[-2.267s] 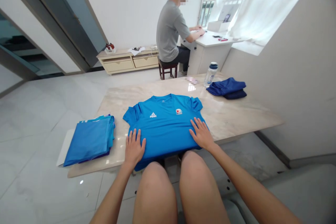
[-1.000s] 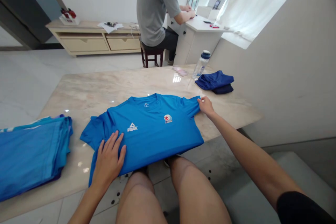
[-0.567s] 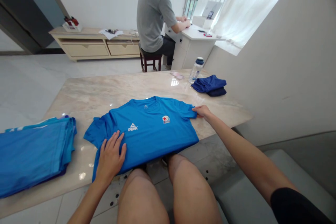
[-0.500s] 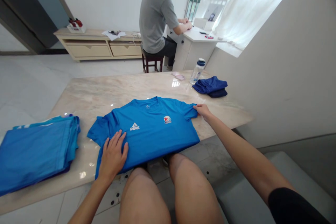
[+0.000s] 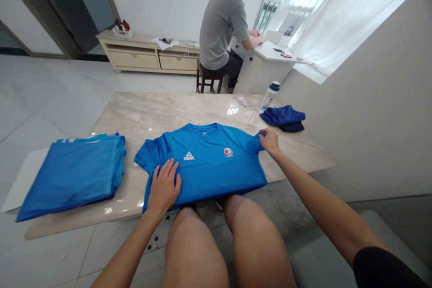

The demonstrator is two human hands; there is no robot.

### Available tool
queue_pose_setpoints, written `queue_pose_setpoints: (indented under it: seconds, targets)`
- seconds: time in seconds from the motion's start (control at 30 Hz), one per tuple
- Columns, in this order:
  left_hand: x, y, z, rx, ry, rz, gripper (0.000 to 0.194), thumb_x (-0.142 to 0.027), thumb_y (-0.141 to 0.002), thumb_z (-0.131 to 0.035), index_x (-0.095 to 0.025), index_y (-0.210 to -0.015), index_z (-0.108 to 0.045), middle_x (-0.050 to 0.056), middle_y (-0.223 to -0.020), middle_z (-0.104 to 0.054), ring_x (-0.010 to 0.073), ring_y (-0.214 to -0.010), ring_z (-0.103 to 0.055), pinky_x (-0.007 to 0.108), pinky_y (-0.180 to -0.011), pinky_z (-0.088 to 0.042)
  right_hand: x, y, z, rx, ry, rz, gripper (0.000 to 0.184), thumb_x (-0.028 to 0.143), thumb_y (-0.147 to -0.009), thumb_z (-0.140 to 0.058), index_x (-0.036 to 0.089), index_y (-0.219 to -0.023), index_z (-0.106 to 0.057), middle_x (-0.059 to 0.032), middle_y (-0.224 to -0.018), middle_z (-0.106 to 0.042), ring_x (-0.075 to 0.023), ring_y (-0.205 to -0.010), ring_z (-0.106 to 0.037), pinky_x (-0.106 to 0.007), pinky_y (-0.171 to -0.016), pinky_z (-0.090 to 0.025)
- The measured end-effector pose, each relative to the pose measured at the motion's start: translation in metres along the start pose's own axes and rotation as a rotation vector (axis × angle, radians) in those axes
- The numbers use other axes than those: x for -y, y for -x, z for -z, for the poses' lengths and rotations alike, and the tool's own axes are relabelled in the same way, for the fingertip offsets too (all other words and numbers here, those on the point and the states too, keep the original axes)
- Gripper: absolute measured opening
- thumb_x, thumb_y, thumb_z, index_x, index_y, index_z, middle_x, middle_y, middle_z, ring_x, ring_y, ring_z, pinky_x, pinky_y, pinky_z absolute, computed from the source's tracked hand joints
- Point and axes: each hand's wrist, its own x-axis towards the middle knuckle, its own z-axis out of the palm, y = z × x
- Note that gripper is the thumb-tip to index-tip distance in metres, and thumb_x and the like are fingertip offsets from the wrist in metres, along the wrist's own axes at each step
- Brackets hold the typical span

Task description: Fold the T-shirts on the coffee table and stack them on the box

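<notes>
A bright blue T-shirt with a white PEAK logo and a round red-star badge lies flat on a marble table, its hem near the table's front edge. My left hand rests flat on the shirt's lower left part, fingers apart. My right hand is at the far end of the shirt's right sleeve, its fingers pinching the cloth. To the left of the shirt lies a folded stack of blue garments.
Dark navy folded cloth and a clear water bottle stand at the table's far right. A seated person works at a white desk by a curtained window. A low wooden cabinet stands behind.
My right hand has moved from lying flat on the shirt to pinching its right sleeve. The left hand stays on the shirt. The view has swung, shifting the table within the picture.
</notes>
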Motion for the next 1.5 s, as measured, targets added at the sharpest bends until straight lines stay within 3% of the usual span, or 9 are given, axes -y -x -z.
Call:
queue_pose_setpoints:
  seconds: [0.13,0.27,0.37,0.5,0.63,0.8,1.03,1.27,1.5]
  targets:
    - [-0.001,0.000,0.001,0.010,0.003,0.006,0.056,-0.033,-0.110,-0.037,-0.013,-0.154,-0.066,0.016,-0.169,-0.056,0.0337,-0.159,-0.051,0.060,-0.136,-0.031,0.042,0.027,-0.012,0.159,0.024,0.290,0.047,0.013,-0.095,-0.070,0.016,-0.141,-0.072,-0.0173,-0.130,-0.079,-0.0345,-0.124,-0.075,-0.050,-0.116,-0.056]
    - [-0.002,0.001,0.001,0.017,0.007,0.016,0.056,-0.033,-0.110,-0.037,-0.014,-0.156,-0.065,0.016,-0.169,-0.056,0.0332,-0.159,-0.051,0.059,-0.136,-0.030,0.080,0.035,-0.022,0.464,-0.361,0.158,0.051,0.027,-0.102,-0.069,0.016,-0.151,-0.058,-0.0156,-0.126,-0.079,-0.0245,-0.086,-0.083,-0.044,-0.087,-0.071]
    - [-0.003,0.000,0.002,0.024,0.009,0.017,0.057,-0.032,-0.110,-0.037,-0.014,-0.157,-0.063,0.015,-0.170,-0.055,0.0328,-0.160,-0.050,0.059,-0.136,-0.030,0.090,0.025,-0.021,0.495,-0.510,0.124,0.040,0.021,-0.105,-0.059,0.015,-0.145,-0.060,-0.0157,-0.126,-0.080,-0.0220,-0.090,-0.084,-0.042,-0.090,-0.071]
    - [-0.005,0.000,0.004,0.027,0.030,0.026,0.056,-0.032,-0.110,-0.037,-0.014,-0.157,-0.063,0.015,-0.171,-0.054,0.0327,-0.160,-0.050,0.060,-0.137,-0.029,0.068,0.031,-0.031,0.442,-0.114,0.383,0.037,0.020,-0.108,-0.051,0.013,-0.139,-0.069,-0.0190,-0.135,-0.078,-0.0289,-0.120,-0.080,-0.052,-0.115,-0.059]
    - [-0.005,0.001,0.004,0.036,0.048,0.037,0.056,-0.031,-0.109,-0.039,-0.017,-0.158,-0.063,0.014,-0.172,-0.054,0.0319,-0.160,-0.049,0.060,-0.137,-0.028,0.026,0.075,-0.066,0.454,0.266,0.733,0.054,0.036,-0.111,-0.050,0.014,-0.159,-0.061,-0.0165,-0.174,-0.048,-0.0339,-0.166,-0.041,-0.055,-0.139,-0.030]
    - [-0.004,-0.002,0.005,0.091,0.016,0.043,0.059,-0.032,-0.111,-0.037,-0.019,-0.166,-0.055,0.012,-0.178,-0.045,0.0303,-0.165,-0.042,0.059,-0.139,-0.024,-0.002,0.113,-0.102,0.378,0.426,0.722,0.067,0.047,-0.116,-0.037,0.018,-0.176,-0.039,-0.0105,-0.185,-0.026,-0.0316,-0.174,-0.019,-0.060,-0.141,-0.013]
    - [-0.015,-0.018,0.008,0.186,-0.066,0.156,0.065,-0.038,-0.111,-0.041,-0.023,-0.175,-0.042,0.012,-0.185,-0.028,0.0338,-0.173,-0.026,0.066,-0.141,-0.015,-0.005,0.108,-0.106,0.346,0.440,0.723,0.069,0.048,-0.114,-0.037,0.018,-0.176,-0.040,-0.0106,-0.184,-0.028,-0.0325,-0.173,-0.021,-0.060,-0.141,-0.014]
    - [-0.002,-0.020,0.019,0.173,-0.060,0.149,0.049,-0.034,-0.113,-0.042,-0.022,-0.156,-0.061,0.016,-0.171,-0.053,0.0334,-0.160,-0.045,0.062,-0.137,-0.026,-0.026,0.111,-0.112,0.268,0.419,0.773,0.071,0.051,-0.113,-0.032,0.019,-0.175,-0.043,-0.0116,-0.183,-0.034,-0.0328,-0.172,-0.026,-0.062,-0.139,-0.018]
    - [0.045,-0.064,0.055,0.136,-0.174,0.586,0.033,-0.031,-0.109,-0.057,-0.011,-0.135,-0.063,0.025,-0.145,-0.067,0.0370,-0.141,-0.059,0.047,-0.115,-0.047,-0.032,0.115,-0.116,0.222,0.388,0.771,0.073,0.054,-0.113,-0.030,0.017,-0.175,-0.044,-0.0123,-0.182,-0.034,-0.0340,-0.172,-0.026,-0.063,-0.139,-0.019]
